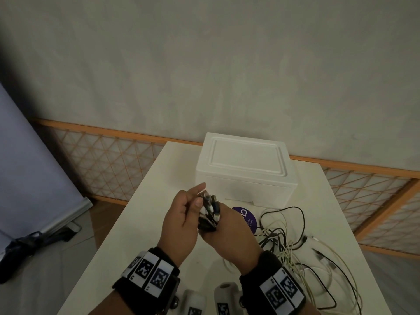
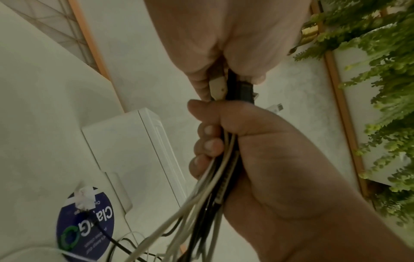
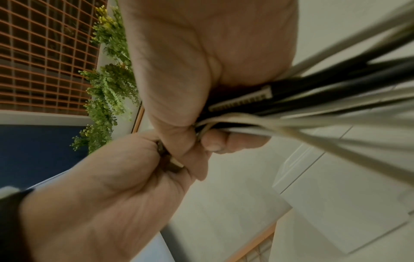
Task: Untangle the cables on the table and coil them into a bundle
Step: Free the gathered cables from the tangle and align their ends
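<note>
Both hands meet just above the middle of the white table (image 1: 145, 201), and between them stands a cluster of black and white cable ends (image 1: 210, 212) with the plugs pointing up toward twelve o'clock. The right hand (image 1: 229, 233) has its fingers curled tight round the gathered cables (image 2: 220, 170) — in the left wrist view the fingernails press against the white and black strands, which fan out loose below the fist. The left hand (image 1: 181, 221) sits at nine o'clock of the plugs, touching them: its thumb rests against the plug tips while the forefinger sticks out straight toward one o'clock, and the left wrist view shows thumb and fingers pinching a white plug (image 2: 217, 86) and the dark ones beside it. From the right fist the rest of the cables trail down to a loose tangle (image 1: 293, 244) on the table at four o'clock of the hands, black loops lying over white ones. A closed white foam box (image 1: 245, 169) stands at twelve o'clock, well clear of the hands, and a round purple sticker (image 1: 246, 218) lies flat on the table just in front of it, partly hidden behind the right hand.
</note>
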The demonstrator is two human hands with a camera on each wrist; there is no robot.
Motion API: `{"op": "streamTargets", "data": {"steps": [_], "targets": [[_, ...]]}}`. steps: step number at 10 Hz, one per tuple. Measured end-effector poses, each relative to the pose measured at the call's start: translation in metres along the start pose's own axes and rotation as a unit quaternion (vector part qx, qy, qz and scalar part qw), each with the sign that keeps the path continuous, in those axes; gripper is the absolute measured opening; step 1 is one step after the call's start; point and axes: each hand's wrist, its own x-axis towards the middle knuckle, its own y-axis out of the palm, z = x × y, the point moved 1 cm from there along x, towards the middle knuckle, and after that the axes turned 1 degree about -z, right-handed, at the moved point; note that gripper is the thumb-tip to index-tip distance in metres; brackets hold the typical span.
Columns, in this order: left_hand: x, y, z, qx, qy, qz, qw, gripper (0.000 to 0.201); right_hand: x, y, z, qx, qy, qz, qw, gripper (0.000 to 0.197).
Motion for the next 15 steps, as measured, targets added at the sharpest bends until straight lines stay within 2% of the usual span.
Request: {"op": "streamTargets", "data": {"steps": [1,2,3,4,5,6,7,8,9,10,11,12,13,14,15], "targets": [[0.001,0.003,-0.002,-0.01,-0.003,0.005,1.0,0.014,0.001,0.002,-0.001,-0.014,0.01,0.006,1.0,0.016],[0.004,0.003,0.0,-0.018,0.001,0.005,1.0,0.006,0.003,0.001,0.0,-0.026,0.029,0.015,0.999,0.021],[0.007,0.001,0.004,0.062,0.067,0.008,0.996,0.022,0.004,0.003,0.002,-0.02,0.034,0.023,0.999,0.021],[0.007,0.003,0.004,0.102,0.097,0.045,0.989,0.029,0.005,0.001,0.01,0.024,0.032,0.047,0.998,0.019],[0.006,0.002,0.004,0.083,0.072,0.109,0.988,0.031,0.005,-0.005,0.018,0.068,0.041,0.073,0.994,0.016],[0.008,-0.009,0.007,-0.037,-0.014,0.196,0.98,0.05,0.008,-0.005,0.016,0.091,0.033,0.077,0.992,0.019],[0.006,-0.015,0.019,-0.248,-0.132,0.174,0.944,0.108,0.011,-0.006,0.01,0.105,0.052,0.031,0.993,0.017],[-0.005,-0.005,0.03,-0.371,-0.227,0.214,0.875,0.127,0.008,-0.005,0.015,0.182,0.073,-0.029,0.98,0.022],[-0.011,0.003,0.029,-0.396,-0.229,0.244,0.855,0.106,0.007,-0.002,0.018,0.207,0.044,-0.046,0.976,0.018],[-0.011,0.003,0.024,-0.355,-0.229,0.261,0.868,0.083,0.009,-0.001,0.013,0.206,0.04,-0.04,0.977,0.024],[-0.015,0.005,0.019,-0.232,-0.213,0.251,0.915,0.054,0.007,0.003,0.013,0.199,0.02,0.002,0.98,0.046],[-0.02,0.015,0.015,-0.161,-0.203,0.205,0.944,0.036,0.007,-0.002,0.01,0.067,0.001,0.009,0.998,0.047],[-0.02,0.023,0.006,-0.107,-0.189,0.156,0.964,0.034,0.009,-0.013,0.006,0.045,-0.001,0.037,0.998,0.071],[-0.018,0.022,0.001,-0.085,-0.183,0.16,0.966,0.018,0.008,-0.022,0.009,0.185,-0.028,0.058,0.981,0.097],[-0.02,0.016,-0.008,0.003,-0.214,0.148,0.966,0.029,0.009,-0.024,0.017,0.142,-0.088,0.043,0.985,0.079]]}}
